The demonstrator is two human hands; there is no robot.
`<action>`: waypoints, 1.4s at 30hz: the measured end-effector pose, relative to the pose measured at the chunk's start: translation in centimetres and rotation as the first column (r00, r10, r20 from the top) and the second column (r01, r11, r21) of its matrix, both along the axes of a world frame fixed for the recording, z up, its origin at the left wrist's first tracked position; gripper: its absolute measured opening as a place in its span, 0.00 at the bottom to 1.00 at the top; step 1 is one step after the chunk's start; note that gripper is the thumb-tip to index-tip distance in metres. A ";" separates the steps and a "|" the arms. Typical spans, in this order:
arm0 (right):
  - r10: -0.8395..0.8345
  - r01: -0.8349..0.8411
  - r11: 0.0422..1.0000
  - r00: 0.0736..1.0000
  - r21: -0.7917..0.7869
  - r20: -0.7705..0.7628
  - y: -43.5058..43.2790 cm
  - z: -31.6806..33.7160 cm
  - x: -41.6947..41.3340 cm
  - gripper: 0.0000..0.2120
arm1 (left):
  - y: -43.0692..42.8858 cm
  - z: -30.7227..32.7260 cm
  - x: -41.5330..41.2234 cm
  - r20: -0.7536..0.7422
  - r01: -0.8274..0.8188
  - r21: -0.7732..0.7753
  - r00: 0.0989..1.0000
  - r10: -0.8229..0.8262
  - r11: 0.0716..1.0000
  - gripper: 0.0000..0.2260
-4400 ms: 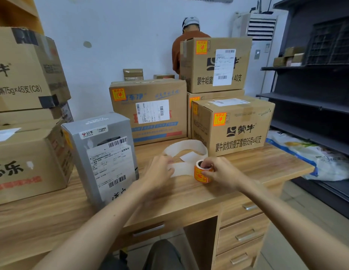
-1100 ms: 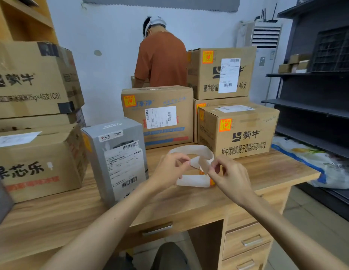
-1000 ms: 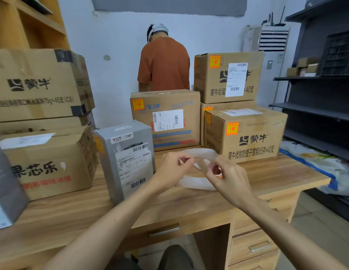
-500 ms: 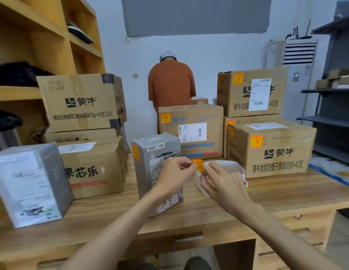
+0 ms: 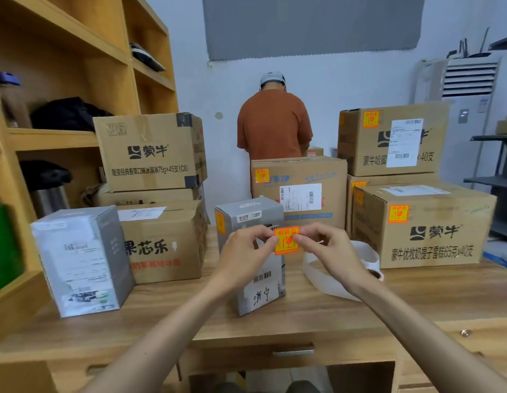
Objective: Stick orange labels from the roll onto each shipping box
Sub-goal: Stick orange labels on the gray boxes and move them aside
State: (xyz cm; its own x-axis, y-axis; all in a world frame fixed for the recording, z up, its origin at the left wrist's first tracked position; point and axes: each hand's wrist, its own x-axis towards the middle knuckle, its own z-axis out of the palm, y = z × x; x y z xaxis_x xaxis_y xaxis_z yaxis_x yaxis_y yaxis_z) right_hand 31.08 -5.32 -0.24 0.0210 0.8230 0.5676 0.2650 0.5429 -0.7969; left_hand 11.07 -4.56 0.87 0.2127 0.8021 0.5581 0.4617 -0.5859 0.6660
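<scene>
A peeled orange label point(image 5: 286, 241) hangs in the air between my hands. My left hand point(image 5: 243, 255) pinches its left edge and my right hand point(image 5: 328, 251) pinches its right edge. Right behind the label stands a small grey box point(image 5: 256, 290) with an orange label on its left side. The label roll point(image 5: 374, 274) lies on the desk to the right, mostly hidden by my right wrist, with a loop of white backing strip point(image 5: 326, 276) around it. A second grey box point(image 5: 82, 259) stands at the left.
Brown cartons with orange labels point(image 5: 422, 225) point(image 5: 299, 191) point(image 5: 394, 137) are stacked at the back right. More cartons point(image 5: 150, 151) point(image 5: 164, 242) stand at the left by a wooden shelf point(image 5: 65, 137). A person in an orange shirt point(image 5: 273, 123) stands behind the desk point(image 5: 416, 302).
The label has come off the backing strip and both hands have raised it in front of the grey box. My view has swung to the left.
</scene>
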 end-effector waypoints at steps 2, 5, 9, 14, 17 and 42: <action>0.067 -0.068 0.998 0.996 -0.008 -0.054 0.4 0.3 -1.3 0.02 | 0.2 0.0 -1.2 0.018 -0.037 0.009 0.999 0.037 0.999 0.05; 0.067 -0.067 0.997 0.998 0.026 -0.007 1.6 0.6 -2.7 0.04 | 0.4 0.2 -2.8 0.036 -0.087 0.061 0.996 0.085 0.994 0.04; -0.035 0.007 0.989 0.981 0.146 0.189 2.8 1.5 -3.9 0.06 | 0.4 0.4 -4.0 0.074 -0.182 0.186 0.983 0.171 0.966 0.04; -0.055 0.003 0.981 0.963 0.194 0.263 3.7 2.7 -4.9 0.05 | 1.1 -0.1 -4.8 0.070 -0.229 0.255 0.973 0.218 0.940 0.04; -0.050 0.008 0.985 0.970 0.173 0.239 4.2 2.5 -5.3 0.05 | 1.5 -0.3 -5.1 0.066 -0.207 0.247 0.978 0.197 0.947 0.04; -0.268 0.212 0.941 0.943 0.262 0.197 5.6 1.3 -8.8 0.07 | 3.8 0.4 -7.4 0.119 -0.183 0.167 0.979 0.164 0.969 0.01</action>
